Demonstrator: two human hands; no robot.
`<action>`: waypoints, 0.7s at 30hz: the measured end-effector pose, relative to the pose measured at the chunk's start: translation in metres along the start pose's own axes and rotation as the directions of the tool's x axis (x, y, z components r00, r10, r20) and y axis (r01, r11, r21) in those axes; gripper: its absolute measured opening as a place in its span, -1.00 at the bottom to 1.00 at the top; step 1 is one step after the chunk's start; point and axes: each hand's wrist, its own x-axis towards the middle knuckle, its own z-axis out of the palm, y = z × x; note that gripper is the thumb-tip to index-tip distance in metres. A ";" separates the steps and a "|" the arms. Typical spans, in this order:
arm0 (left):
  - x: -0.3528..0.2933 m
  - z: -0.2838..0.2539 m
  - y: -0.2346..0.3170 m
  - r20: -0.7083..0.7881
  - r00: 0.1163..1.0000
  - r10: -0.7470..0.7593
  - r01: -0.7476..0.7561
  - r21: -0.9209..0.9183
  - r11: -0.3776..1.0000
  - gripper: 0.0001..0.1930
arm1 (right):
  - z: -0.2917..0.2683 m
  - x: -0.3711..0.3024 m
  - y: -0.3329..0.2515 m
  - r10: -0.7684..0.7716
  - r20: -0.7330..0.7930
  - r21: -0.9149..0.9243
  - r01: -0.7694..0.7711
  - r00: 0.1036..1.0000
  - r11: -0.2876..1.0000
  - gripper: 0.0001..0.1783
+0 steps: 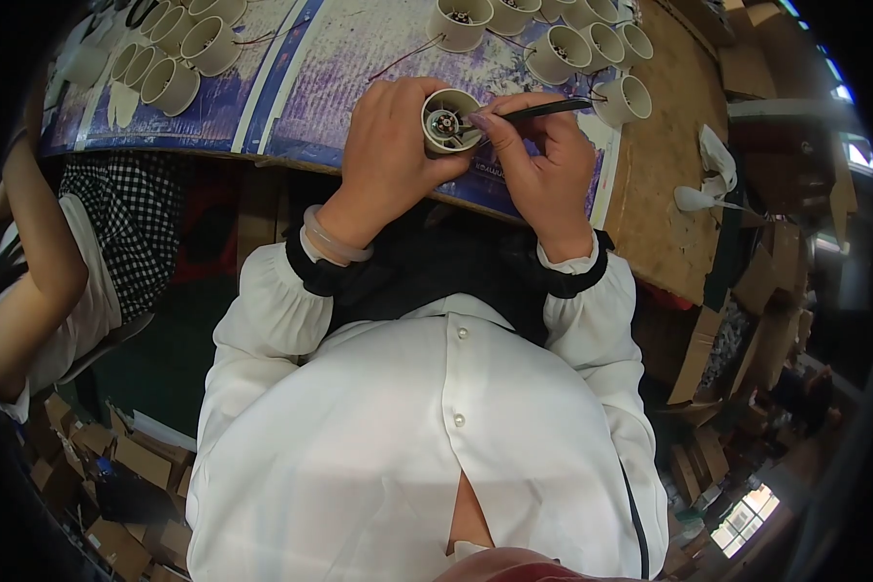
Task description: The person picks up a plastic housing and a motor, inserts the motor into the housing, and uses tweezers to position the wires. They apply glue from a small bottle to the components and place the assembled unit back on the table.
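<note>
My left hand (386,145) is wrapped around a white cylindrical plastic housing (453,147) held over the near edge of the table, its open end facing up. Inside it sit a round core and small electronic parts. Slim black tweezers (551,110) are pinched between the thumb and fingers of my right hand (541,160). Their tip reaches into the housing's mouth, beside the core; the exact contact point is too small to make out.
Several similar white housings (558,55) with thin wires stand at the back, and another group (172,87) at the far left. A white dropper bottle (694,199) lies on the right tabletop (660,223). Another person's arm (44,233) is at left; cardboard boxes (145,461) lie below.
</note>
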 end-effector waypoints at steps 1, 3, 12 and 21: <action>0.000 0.000 0.000 0.000 1.000 -0.001 0.001 -0.006 1.000 -0.39 | 0.000 0.000 0.000 0.000 0.001 0.000 0.000 1.000 1.000 -0.83; 0.000 -0.001 0.001 0.002 1.000 -0.003 0.003 -0.002 1.000 -0.42 | 0.000 0.000 -0.003 0.019 0.002 -0.003 -0.019 1.000 1.000 -0.84; 0.001 -0.001 0.001 0.007 1.000 -0.009 0.009 0.002 1.000 -0.43 | 0.001 0.000 0.001 0.000 -0.023 0.031 0.001 1.000 1.000 -0.86; 0.001 -0.001 0.002 -0.004 1.000 -0.006 0.006 0.023 1.000 -0.49 | 0.006 -0.001 -0.002 0.037 -0.065 -0.009 -0.037 0.997 0.999 -0.85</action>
